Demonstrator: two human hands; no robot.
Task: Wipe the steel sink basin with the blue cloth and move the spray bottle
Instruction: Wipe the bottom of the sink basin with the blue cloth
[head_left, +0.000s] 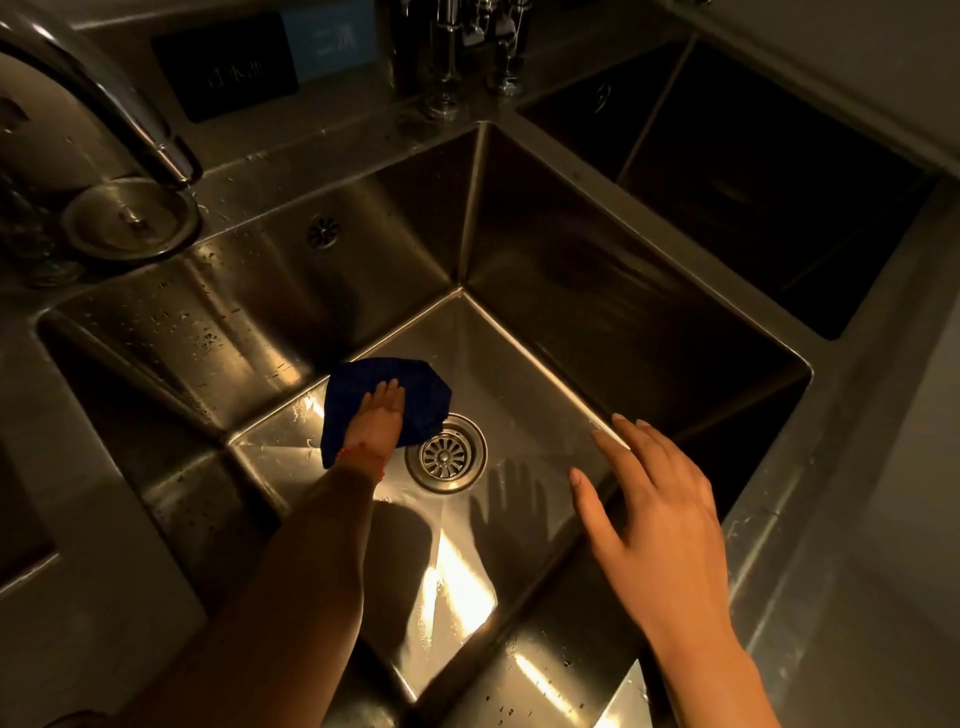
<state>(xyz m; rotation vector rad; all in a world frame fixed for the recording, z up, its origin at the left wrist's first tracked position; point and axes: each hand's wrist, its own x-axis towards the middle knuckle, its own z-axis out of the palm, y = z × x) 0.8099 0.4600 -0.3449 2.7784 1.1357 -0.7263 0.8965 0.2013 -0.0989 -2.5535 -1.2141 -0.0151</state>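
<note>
Blue cloth (384, 402) lay flat on the steel sink basin (519, 395) floor just beside the drain (445, 453), pressed under the left hand (376, 421) with straight fingers (387, 392), while the right hand (654, 525) hovered, fingers spread, holding nothing.

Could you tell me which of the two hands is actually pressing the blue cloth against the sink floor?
The left hand presses the blue cloth flat beside the drain; the right hand hovers open above the basin, holding nothing.
</note>
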